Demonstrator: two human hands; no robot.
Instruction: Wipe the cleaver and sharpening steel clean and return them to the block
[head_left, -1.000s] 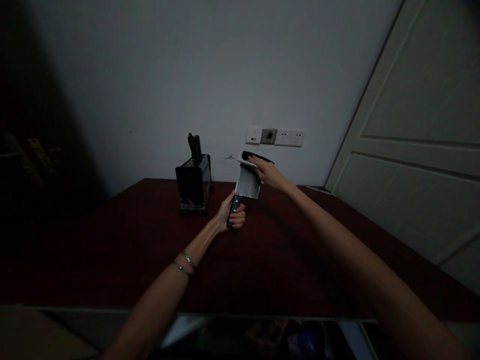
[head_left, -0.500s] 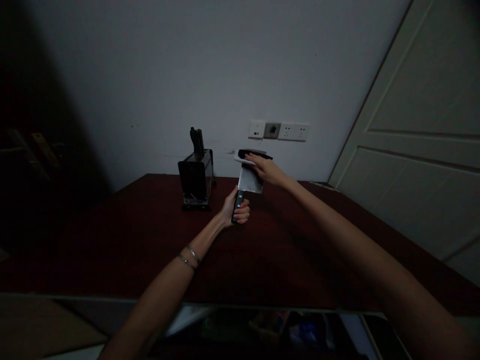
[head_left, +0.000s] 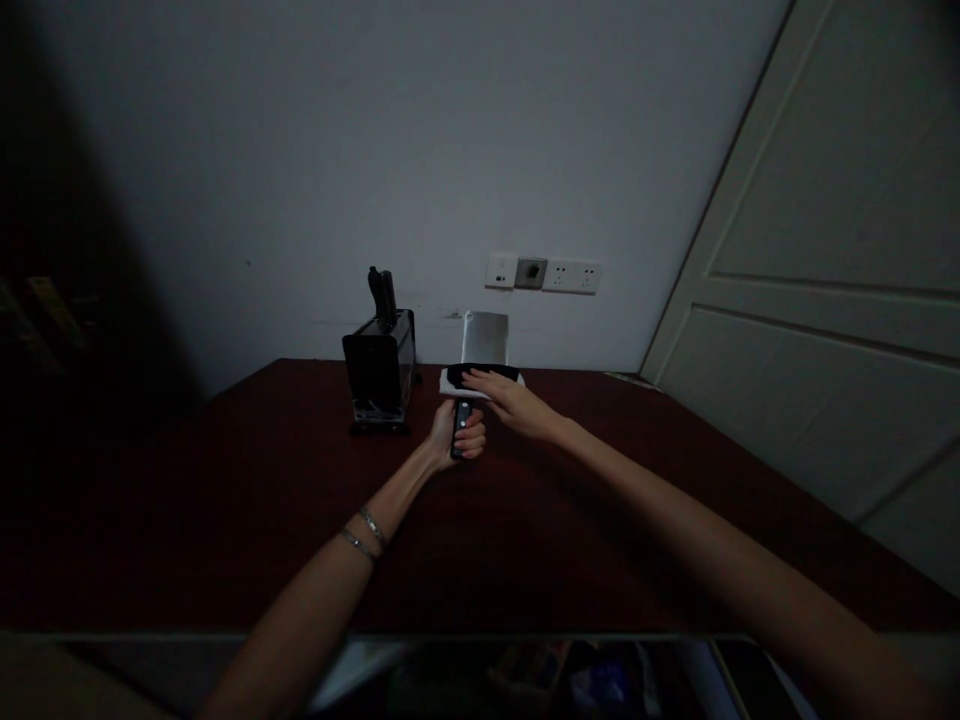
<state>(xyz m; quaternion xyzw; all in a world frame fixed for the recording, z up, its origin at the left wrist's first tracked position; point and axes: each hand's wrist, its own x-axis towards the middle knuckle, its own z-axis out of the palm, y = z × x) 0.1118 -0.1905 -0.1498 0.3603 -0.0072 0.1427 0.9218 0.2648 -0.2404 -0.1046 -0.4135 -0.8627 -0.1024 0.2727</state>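
My left hand (head_left: 453, 433) is wrapped round the black, riveted handle of a cleaver (head_left: 486, 338), whose broad metal blade points up and away from me. Across the lower blade, near the handle, lies a black-and-white cloth (head_left: 450, 384), dark on top with a pale edge. My right hand (head_left: 510, 402) holds it there, fingers stretched along its top; the thumb is hidden. Left of the cleaver, a black knife block (head_left: 373, 375) stands on the dark red table (head_left: 525, 540), with black handles (head_left: 382, 295) sticking up from it.
Behind the table is a pale wall with sockets (head_left: 574, 277). A panelled white door (head_left: 825, 280) stands at the right. Below the table's front edge, an open drawer or shelf holds several dim items, among them a blue package (head_left: 600, 688).
My right hand and the cloth have slid down the blade from near its far end towards the handle, baring the upper blade. The cleaver now points more straight up. The view has shifted slightly.
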